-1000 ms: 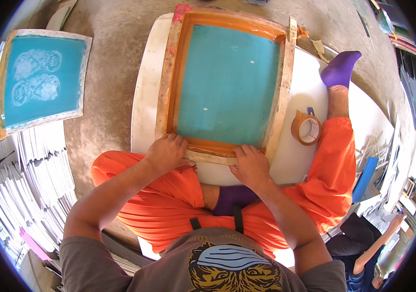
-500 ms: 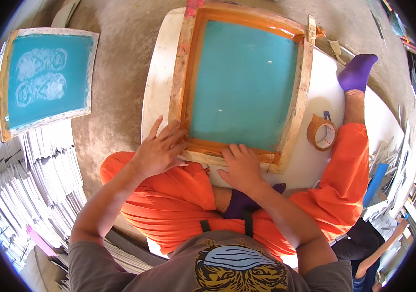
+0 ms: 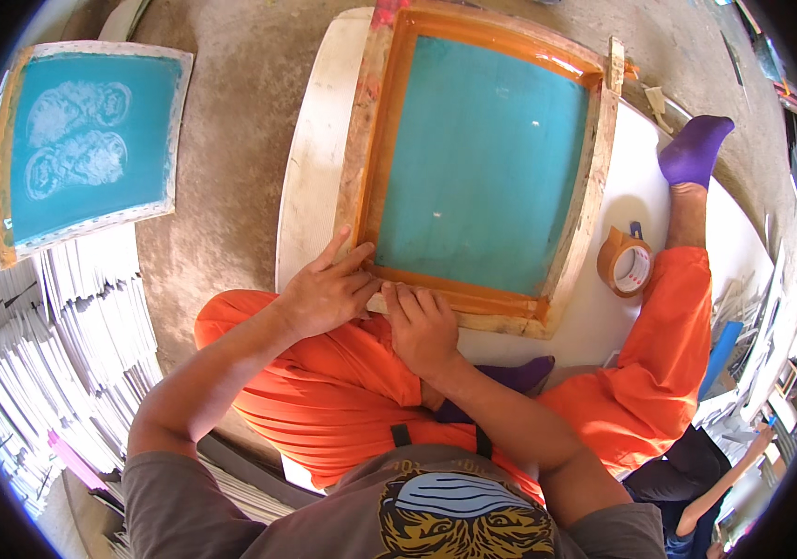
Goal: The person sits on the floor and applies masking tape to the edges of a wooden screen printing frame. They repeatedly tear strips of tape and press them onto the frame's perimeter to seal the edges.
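A wooden silk-screen frame (image 3: 521, 321) with teal mesh (image 3: 482, 168) lies tilted before me. Brown tape (image 3: 501, 300) lines the inner edges of its wood. My left hand (image 3: 328, 291) rests at the near left corner, its fingers spread and some fingertips on the taped edge. Close beside it, my right hand (image 3: 423, 326) has its fingers bent together over the near bar, gripping that edge. Its thumb is mostly hidden. To the right of the frame, a roll of brown packing tape (image 3: 614, 263) stands on the white board.
Another teal screen (image 3: 147, 121) with a pale double image leans at the left, over stacks of white sheets (image 3: 91, 335). My legs in orange trousers (image 3: 645, 373) flank the white board (image 3: 319, 140). Another person's arm (image 3: 724, 480) shows at the lower right.
My right hand has slid left along the near bar, up beside my left hand, and its fingers have drawn together. The left hand has shifted slightly right, staying at the corner.
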`<action>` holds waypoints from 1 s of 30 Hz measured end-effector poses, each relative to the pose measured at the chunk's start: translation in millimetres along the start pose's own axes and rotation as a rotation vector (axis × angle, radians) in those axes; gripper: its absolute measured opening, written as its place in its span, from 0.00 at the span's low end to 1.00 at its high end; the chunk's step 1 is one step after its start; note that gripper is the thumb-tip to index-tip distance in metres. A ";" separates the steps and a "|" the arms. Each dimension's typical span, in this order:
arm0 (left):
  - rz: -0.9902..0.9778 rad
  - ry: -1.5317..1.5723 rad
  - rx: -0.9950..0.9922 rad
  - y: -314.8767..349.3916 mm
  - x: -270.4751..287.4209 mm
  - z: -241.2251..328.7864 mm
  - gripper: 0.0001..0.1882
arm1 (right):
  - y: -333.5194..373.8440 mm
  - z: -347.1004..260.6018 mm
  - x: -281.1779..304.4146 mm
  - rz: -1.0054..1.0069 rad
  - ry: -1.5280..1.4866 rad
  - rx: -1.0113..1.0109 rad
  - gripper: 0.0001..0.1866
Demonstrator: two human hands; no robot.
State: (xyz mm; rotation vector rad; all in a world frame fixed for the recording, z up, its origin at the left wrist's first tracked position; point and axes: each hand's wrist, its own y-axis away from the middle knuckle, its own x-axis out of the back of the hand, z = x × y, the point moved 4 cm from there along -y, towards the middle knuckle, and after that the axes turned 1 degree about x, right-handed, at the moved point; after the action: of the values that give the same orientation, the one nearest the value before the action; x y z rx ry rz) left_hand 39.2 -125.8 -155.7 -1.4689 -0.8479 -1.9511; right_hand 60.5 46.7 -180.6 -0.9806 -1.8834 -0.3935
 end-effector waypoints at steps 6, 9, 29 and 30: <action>0.097 -0.057 0.011 6.3 -3.4 5.9 0.18 | 6.1 2.9 2.1 0.138 0.005 0.103 0.20; 0.099 -0.187 0.015 12.6 -7.0 11.3 0.23 | 6.4 1.6 1.9 0.138 0.016 0.097 0.19; 0.014 -0.238 0.083 15.1 -8.2 29.3 0.28 | 66.1 -6.3 15.7 -0.021 0.219 0.095 0.25; 0.069 -0.251 0.049 11.1 -8.8 35.2 0.29 | 68.3 -4.9 21.3 -0.027 0.199 0.101 0.26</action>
State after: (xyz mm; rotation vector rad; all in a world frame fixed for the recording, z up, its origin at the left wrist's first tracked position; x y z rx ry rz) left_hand 71.4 -105.9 -155.3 -1.7142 -0.9311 -1.7074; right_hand 110.8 96.5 -168.9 -0.8189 -1.7211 -0.3936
